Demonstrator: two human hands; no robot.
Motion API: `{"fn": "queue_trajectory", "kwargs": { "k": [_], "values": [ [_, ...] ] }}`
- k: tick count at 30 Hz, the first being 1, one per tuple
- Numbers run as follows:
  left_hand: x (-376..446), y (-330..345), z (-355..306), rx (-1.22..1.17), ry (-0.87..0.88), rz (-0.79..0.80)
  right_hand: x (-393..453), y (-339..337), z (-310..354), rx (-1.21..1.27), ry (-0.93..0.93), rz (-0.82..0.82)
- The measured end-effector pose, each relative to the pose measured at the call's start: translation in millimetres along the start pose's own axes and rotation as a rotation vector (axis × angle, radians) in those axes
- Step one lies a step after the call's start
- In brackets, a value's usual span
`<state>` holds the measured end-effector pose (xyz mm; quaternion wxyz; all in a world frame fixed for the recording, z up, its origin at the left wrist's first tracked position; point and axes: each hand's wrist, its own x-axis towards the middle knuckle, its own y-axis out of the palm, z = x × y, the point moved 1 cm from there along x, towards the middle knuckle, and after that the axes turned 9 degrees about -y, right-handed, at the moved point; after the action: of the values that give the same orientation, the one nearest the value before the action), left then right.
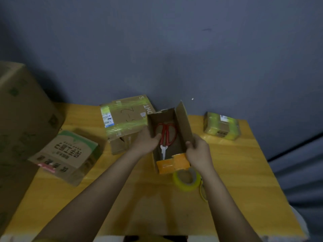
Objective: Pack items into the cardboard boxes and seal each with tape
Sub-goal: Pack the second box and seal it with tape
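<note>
Two bare forearms reach in from the bottom edge over the yellow wooden surface. Just past the right forearm lies a roll of yellow-green tape, flat on the surface and right against the near end of the small open cardboard box. That box sits at the centre, long and narrow, its near end covered in orange tape and its right flap standing up. Inside it lie red-handled scissors, handles to the far end, blades pointing back toward the camera.

Now the grip: the left hand has the box's left wall, fingers curled round its rim with the thumb down inside beside the scissor handles. The right hand holds the right wall at the near corner, fingers wrapped over its edge. Both hands are closed on the box, one each side.

Around them: a taped cardboard box with a shipping label stands just beyond the left hand, touching the open one. A printed green-and-brown carton lies tilted to the left. A large brown carton fills the left edge. A small taped parcel sits well apart at far right.
</note>
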<state>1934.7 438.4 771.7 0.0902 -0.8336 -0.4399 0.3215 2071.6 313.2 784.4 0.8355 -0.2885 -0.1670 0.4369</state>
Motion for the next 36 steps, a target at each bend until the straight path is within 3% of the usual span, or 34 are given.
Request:
{"fn": "queue_trajectory", "kwargs": {
  "k": [3, 7, 13, 19, 25, 27, 31, 36],
  "values": [
    [-14, -20, 24, 0.021, -0.045, -0.013, -31, 23, -1, 0.131, 0.126, 0.022],
    [-38, -39, 63, 0.001, -0.126, 0.114, -57, 54, -10, 0.059, 0.155, 0.104],
    [-45, -43, 120, -0.027, -0.249, 0.121, -82, 106, -22, -0.005, 0.182, 0.204],
    [-39, -38, 155, -0.069, -0.263, 0.064, -97, 132, -38, 0.020, 0.227, 0.155],
    [-22, -39, 164, 0.003, -0.400, 0.021, -78, 127, -41, -0.008, 0.199, 0.138],
    [-23, -39, 159, 0.168, -0.369, -0.071, -75, 123, -42, -0.068, 0.145, 0.116],
    [-28, -29, 137, 0.767, -0.139, -0.210, -68, 111, -44, -0.213, 0.095, 0.096],
    [-17, -15, 124, 0.920, -0.147, -0.096, -43, 98, -48, -0.210, 0.145, 0.120]
  ]
}}
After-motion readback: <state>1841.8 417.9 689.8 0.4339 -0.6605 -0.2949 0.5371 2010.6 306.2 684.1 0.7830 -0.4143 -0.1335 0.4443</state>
